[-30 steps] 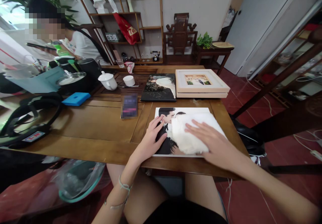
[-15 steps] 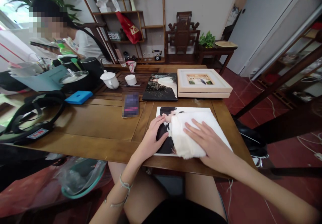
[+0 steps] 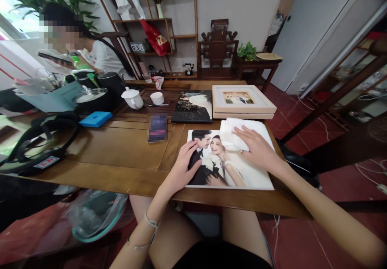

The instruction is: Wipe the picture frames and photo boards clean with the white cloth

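A wedding photo print [image 3: 232, 172] of a couple lies flat near the table's front edge, face up. My left hand [image 3: 186, 162] rests on its left side with fingers spread, pressing lightly on the surface and gripping nothing. On the print's upper right, a folded white cloth [image 3: 229, 134] is held under my right hand [image 3: 256, 146], whose fingers reach over it, with the thumb along its lower edge. The cloth overlaps the print's far right corner and hides it.
Behind the print sit a dark photo panel [image 3: 193, 106] and stacked light wooden frames [image 3: 260, 100]. Left of it are a phone [image 3: 157, 128], a white cup [image 3: 157, 98], a lidded cup [image 3: 133, 98], a blue box [image 3: 96, 119] and a black headset [image 3: 57, 156]. A person [image 3: 105, 55] sits far left.
My right hand has slid the cloth away from me across the print, uncovering the bride's face and the lower right part. My left hand has stayed in place.
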A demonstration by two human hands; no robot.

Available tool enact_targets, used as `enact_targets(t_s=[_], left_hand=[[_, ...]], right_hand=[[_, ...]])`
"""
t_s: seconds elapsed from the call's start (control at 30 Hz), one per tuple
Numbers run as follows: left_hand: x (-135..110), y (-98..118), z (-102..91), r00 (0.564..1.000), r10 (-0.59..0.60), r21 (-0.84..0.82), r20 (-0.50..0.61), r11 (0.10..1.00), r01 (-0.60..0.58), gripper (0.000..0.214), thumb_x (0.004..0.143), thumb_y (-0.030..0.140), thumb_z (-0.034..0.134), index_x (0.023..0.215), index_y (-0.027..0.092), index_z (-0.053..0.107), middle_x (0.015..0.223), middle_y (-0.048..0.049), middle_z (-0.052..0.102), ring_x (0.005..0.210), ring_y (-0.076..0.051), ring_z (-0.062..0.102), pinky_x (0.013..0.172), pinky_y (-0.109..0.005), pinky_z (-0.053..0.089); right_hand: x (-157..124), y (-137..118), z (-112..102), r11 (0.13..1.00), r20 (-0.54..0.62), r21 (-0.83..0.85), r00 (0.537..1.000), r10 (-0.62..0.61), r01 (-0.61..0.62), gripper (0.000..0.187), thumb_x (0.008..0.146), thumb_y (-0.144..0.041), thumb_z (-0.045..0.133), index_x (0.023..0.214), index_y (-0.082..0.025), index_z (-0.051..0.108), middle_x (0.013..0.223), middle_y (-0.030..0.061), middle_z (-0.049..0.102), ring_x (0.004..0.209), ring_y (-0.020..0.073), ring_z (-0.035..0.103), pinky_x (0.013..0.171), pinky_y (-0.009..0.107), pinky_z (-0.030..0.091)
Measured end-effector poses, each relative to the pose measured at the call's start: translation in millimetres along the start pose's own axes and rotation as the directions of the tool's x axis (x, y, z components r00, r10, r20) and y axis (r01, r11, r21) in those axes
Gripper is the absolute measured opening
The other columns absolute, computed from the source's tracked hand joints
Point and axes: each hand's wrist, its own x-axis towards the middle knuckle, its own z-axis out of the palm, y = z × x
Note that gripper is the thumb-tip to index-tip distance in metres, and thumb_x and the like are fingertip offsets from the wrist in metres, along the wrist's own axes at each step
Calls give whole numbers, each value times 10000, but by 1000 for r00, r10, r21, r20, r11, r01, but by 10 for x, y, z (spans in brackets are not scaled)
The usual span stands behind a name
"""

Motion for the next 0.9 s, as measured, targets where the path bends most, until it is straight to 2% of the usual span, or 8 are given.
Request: enact_targets(t_s=[0.13, 0.23, 0.3, 0.43, 0.57, 0.67, 0.77, 0.9], left_hand=[[1, -16, 3, 1000, 4, 9, 1, 1000, -4, 464, 936, 253, 500, 1393, 221, 427, 1497, -132, 377, 1427, -263, 292, 1190, -506, 249], [0, -52, 13, 1000, 20, 14, 4, 1000, -20, 497, 926, 211, 484, 1416, 229, 404, 1501, -124, 376, 1434, -266, 276, 1188, -521, 249], [-2, -72, 19, 999, 33, 8, 10, 999, -33, 523, 918, 183, 464, 1432, 236, 386, 1506, -119, 368, 1439, -269, 266, 1189, -531, 243], [-1, -65, 18, 999, 44, 12, 7, 999, -45, 502, 933, 212, 467, 1428, 234, 391, 1512, -120, 362, 1439, -268, 264, 1189, -525, 244], [4, -21, 0, 1000, 17, 18, 12, 1000, -17, 458, 946, 263, 482, 1399, 222, 429, 1505, -130, 370, 1430, -268, 279, 1189, -513, 244], [6, -1, -10, 1000, 3, 13, 15, 1000, -3, 456, 946, 282, 487, 1397, 237, 435, 1506, -124, 372, 1427, -277, 284, 1184, -529, 242], [9, -1, -10, 1000, 7, 10, 10, 1000, -7, 456, 946, 290, 488, 1397, 242, 439, 1502, -121, 379, 1424, -279, 290, 1181, -533, 244], [13, -21, 0, 1000, 15, 26, 7, 1000, -15, 472, 941, 280, 489, 1407, 231, 429, 1500, -129, 383, 1419, -283, 298, 1180, -534, 250]], right_hand=[[-243, -438, -9, 996, 76, -26, 994, -82, 84, 722, 705, -176, 522, 1421, -126, 446, 1509, 117, 393, 1433, 338, 233, 1144, 575, 234], [-526, -824, -54, 977, 168, 3, 963, -209, 211, 818, 635, -124, 529, 1444, -103, 409, 1544, 112, 329, 1452, 338, 161, 1169, 556, 185], [-638, -946, -81, 965, 196, 36, 945, -261, 259, 864, 603, -107, 530, 1455, -103, 390, 1556, 110, 301, 1458, 337, 131, 1174, 557, 166], [-548, -738, -76, 964, 162, 99, 952, -259, 246, 839, 606, -93, 510, 1439, -145, 423, 1536, 75, 353, 1450, 295, 197, 1167, 546, 207], [-253, -219, -6, 987, 17, 118, 994, -112, 109, 766, 647, -98, 477, 1409, -172, 465, 1488, 80, 433, 1425, 279, 278, 1154, 555, 235], [-134, 43, 43, 992, -41, 123, 999, -23, 28, 767, 665, -97, 454, 1427, -184, 440, 1489, 80, 434, 1423, 277, 285, 1151, 556, 243], [-182, 19, 56, 997, -44, 72, 999, -18, 21, 751, 685, -113, 469, 1433, -182, 430, 1490, 94, 430, 1432, 294, 259, 1149, 582, 219], [-446, -410, -4, 991, 43, 25, 990, -132, 131, 790, 666, -116, 502, 1447, -177, 403, 1506, 106, 404, 1447, 313, 201, 1142, 616, 194]])
